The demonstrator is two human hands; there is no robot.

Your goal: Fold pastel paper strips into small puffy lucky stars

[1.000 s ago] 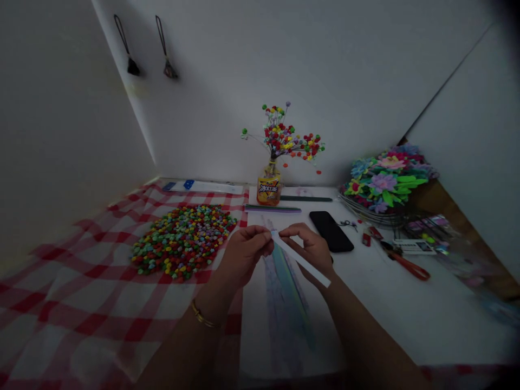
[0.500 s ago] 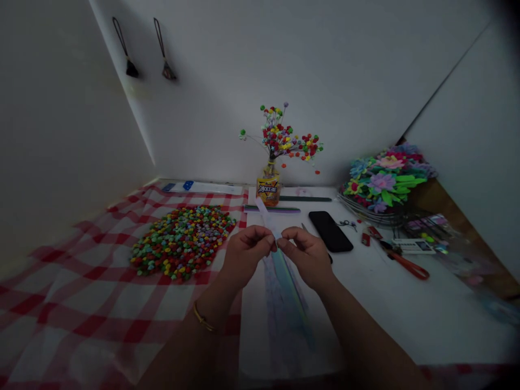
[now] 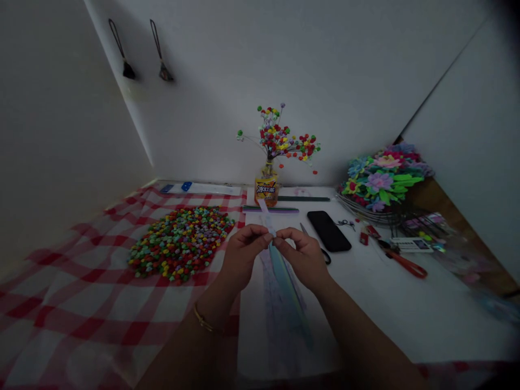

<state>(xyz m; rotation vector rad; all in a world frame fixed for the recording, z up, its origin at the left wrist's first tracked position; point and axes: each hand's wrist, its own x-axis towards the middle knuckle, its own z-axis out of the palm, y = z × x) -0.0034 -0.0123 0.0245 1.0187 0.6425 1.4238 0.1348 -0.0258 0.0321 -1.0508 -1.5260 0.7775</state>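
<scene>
We've got a pale paper strip [image 3: 265, 210] pinched btwn thumb & finger of our L hand [image 3: 242, 257] and R hand [image 3: 304, 259], tips close tog., free end pointing twd the bottle [image 3: 266, 189] w/ bead-like sprigs [image 3: 273, 135]. Strip's up over the white table [image 3: 382, 319], above a bunch of blue-green & lilac strips [image 3: 286, 287]; can't tell how the pinched end is folded. Scissors [image 3: 326, 257], partly hidden, lie just beside our R hand, phone [image 3: 329, 231] nearby. On our L, a pile of small multicol. pieces [image 3: 182, 244] sits on the red/white check cloth [image 3: 81, 303].
</scene>
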